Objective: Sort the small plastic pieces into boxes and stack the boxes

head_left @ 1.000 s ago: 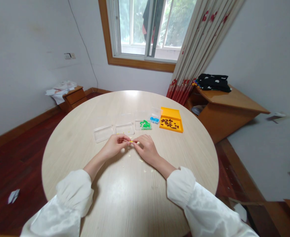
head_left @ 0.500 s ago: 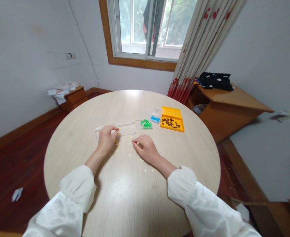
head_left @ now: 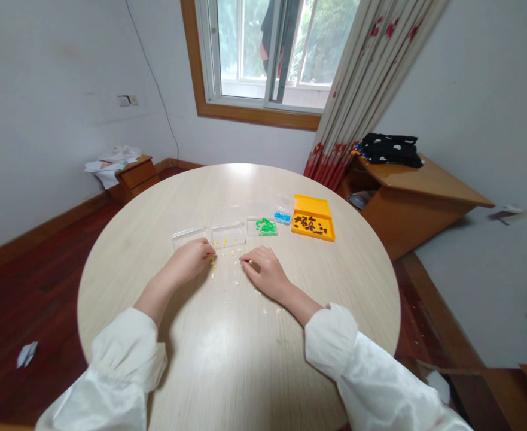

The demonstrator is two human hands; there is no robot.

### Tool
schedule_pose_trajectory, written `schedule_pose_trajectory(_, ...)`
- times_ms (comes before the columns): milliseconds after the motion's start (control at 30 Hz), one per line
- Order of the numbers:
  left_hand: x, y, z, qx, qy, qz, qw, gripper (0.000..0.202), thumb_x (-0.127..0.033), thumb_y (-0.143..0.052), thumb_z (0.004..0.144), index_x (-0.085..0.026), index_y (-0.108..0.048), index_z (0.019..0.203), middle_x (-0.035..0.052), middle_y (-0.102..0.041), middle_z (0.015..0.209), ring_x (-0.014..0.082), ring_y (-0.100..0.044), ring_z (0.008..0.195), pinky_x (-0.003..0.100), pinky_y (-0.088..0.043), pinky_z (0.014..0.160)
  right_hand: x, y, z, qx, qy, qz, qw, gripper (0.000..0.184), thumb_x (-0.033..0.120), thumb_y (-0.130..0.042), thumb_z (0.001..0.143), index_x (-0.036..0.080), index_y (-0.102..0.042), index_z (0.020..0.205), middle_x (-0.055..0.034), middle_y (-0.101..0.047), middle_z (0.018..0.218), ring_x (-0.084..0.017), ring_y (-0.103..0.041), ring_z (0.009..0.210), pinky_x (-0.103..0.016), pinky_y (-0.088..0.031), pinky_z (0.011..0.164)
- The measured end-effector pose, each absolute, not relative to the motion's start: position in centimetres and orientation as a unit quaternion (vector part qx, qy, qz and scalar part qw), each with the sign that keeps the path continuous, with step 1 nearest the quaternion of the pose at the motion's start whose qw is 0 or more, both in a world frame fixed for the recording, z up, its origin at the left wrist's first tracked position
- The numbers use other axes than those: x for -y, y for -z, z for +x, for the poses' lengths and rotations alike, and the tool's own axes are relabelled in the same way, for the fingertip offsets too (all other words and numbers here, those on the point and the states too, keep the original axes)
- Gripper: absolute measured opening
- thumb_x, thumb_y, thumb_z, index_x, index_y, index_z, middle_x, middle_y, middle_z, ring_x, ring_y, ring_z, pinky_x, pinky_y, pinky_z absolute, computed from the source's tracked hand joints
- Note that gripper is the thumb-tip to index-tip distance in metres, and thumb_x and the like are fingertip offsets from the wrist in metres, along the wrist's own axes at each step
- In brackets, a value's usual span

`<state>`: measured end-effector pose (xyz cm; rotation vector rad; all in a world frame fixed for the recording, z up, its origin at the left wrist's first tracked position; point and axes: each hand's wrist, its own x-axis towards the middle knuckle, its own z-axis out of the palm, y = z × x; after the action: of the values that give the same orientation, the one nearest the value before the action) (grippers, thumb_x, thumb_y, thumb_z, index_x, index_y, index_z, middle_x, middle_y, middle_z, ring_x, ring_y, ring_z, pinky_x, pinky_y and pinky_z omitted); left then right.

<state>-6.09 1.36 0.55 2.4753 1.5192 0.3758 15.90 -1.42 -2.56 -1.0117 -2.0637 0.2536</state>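
Left hand (head_left: 190, 260) back off the clear box (head_left: 188, 237)

Drawn back from that box, it now lies on the bench (head_left: 227, 359), with bare surface open to the near edge and the boxes close ahead. Palm down, its fingers bunch over the yellow beads (head_left: 224, 261); whether they pinch one I cannot tell. Beads lie scattered between the hands, too small to show an axis. Right hand (head_left: 267, 272) rests curled, forefinger tip down, grip unclear

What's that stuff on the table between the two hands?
A scatter of tiny yellow and pale bits lies on the bare table between the left hand and the right hand, as the head view shows.
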Motion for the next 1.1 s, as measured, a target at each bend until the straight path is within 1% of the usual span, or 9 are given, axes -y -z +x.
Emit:
schedule_pose_trajectory(167,-1.7,0.2,-6.1,-0.539,-0.082,0.832,0.104,0.028,-0.013,-0.044,0.076,-0.017,-0.071,0.082,0.0109,-0.067,0.092,0.0218,-0.061,0.081,0.029,-0.043,0.072,1.3,2.7,15.9,0.820,-0.110,-0.399,0.395,0.009,0.017,-0.056,0.084,0.018,-0.065,0.083,-0.0045,-0.068,0.080,-0.017,-0.057,0.079,-0.032,-0.040,0.075)
schedule_pose_trajectory(400,-1.5,0.2,-5.8,-0.559,-0.134,0.808,0.126,0.020,-0.015,-0.047,0.076,-0.016,-0.067,0.078,0.0103,-0.067,0.087,0.0200,-0.060,0.079,0.027,-0.042,0.071,1.3,2.8,15.9,0.823,-0.130,-0.418,0.361,0.010,0.017,-0.057,0.083,0.019,-0.066,0.087,-0.0050,-0.067,0.083,-0.017,-0.057,0.083,-0.033,-0.041,0.077)
schedule_pose_trajectory(500,-1.0,-0.3,-4.9,-0.556,-0.213,0.780,0.191,0.017,-0.022,-0.048,0.077,-0.016,-0.064,0.076,0.0067,-0.066,0.075,0.0166,-0.058,0.067,0.026,-0.042,0.064,1.2,2.8,15.9,0.821,-0.126,-0.417,0.368,0.013,0.018,-0.056,0.084,0.018,-0.066,0.092,-0.0058,-0.067,0.084,-0.018,-0.056,0.083,-0.033,-0.041,0.078)
schedule_pose_trajectory(633,-0.3,-1.1,-3.2,-0.515,-0.317,0.717,0.347,0.016,-0.030,-0.055,0.072,-0.015,-0.060,0.070,0.0010,-0.059,0.059,0.0115,-0.050,0.053,0.022,-0.037,0.052,1.2,2.7,16.0,0.818,-0.116,-0.399,0.398,0.019,0.019,-0.054,0.086,0.019,-0.065,0.101,-0.0066,-0.067,0.087,-0.018,-0.057,0.082,-0.034,-0.043,0.078)
schedule_pose_trajectory(700,0.1,-1.3,-2.4,-0.493,-0.328,0.686,0.422,0.020,-0.034,-0.058,0.068,-0.014,-0.059,0.069,-0.0018,-0.052,0.052,0.0096,-0.045,0.047,0.021,-0.034,0.047,1.2,2.6,16.0,0.815,-0.113,-0.387,0.415,0.020,0.021,-0.053,0.087,0.019,-0.065,0.102,-0.0065,-0.068,0.086,-0.018,-0.058,0.082,-0.034,-0.043,0.078)
schedule_pose_trajectory(767,0.4,-1.4,-1.8,-0.484,-0.328,0.663,0.467,0.023,-0.038,-0.061,0.066,-0.015,-0.059,0.069,-0.0030,-0.050,0.049,0.0089,-0.043,0.044,0.021,-0.033,0.044,1.3,2.4,15.9,0.812,-0.113,-0.378,0.430,0.018,0.022,-0.053,0.087,0.020,-0.066,0.100,-0.0061,-0.068,0.085,-0.018,-0.058,0.082,-0.033,-0.043,0.077)
schedule_pose_trajectory(933,0.9,-1.3,-1.1,-0.477,-0.340,0.638,0.500,0.028,-0.041,-0.066,0.061,-0.014,-0.060,0.068,-0.0017,-0.053,0.051,0.0086,-0.044,0.045,0.021,-0.033,0.045,1.6,1.9,15.7,0.809,-0.126,-0.373,0.436,0.015,0.025,-0.054,0.087,0.022,-0.068,0.093,-0.0044,-0.069,0.082,-0.017,-0.059,0.080,-0.033,-0.043,0.076)
schedule_pose_trajectory(1000,0.9,-1.3,-1.1,-0.479,-0.340,0.635,0.501,0.027,-0.039,-0.066,0.062,-0.013,-0.060,0.068,-0.0018,-0.052,0.050,0.0086,-0.044,0.045,0.021,-0.033,0.045,1.7,1.8,15.7,0.808,-0.126,-0.370,0.441,0.014,0.026,-0.055,0.087,0.022,-0.067,0.091,-0.0041,-0.069,0.081,-0.017,-0.059,0.079,-0.032,-0.042,0.075)
schedule_pose_trajectory(1100,0.7,-1.6,-1.4,-0.499,-0.335,0.640,0.479,0.026,-0.039,-0.060,0.068,-0.014,-0.059,0.064,-0.0040,-0.047,0.045,0.0082,-0.040,0.042,0.021,-0.029,0.043,1.6,2.0,15.7,0.806,-0.112,-0.360,0.455,0.012,0.025,-0.056,0.086,0.020,-0.066,0.085,-0.0040,-0.068,0.078,-0.017,-0.058,0.077,-0.032,-0.041,0.074)
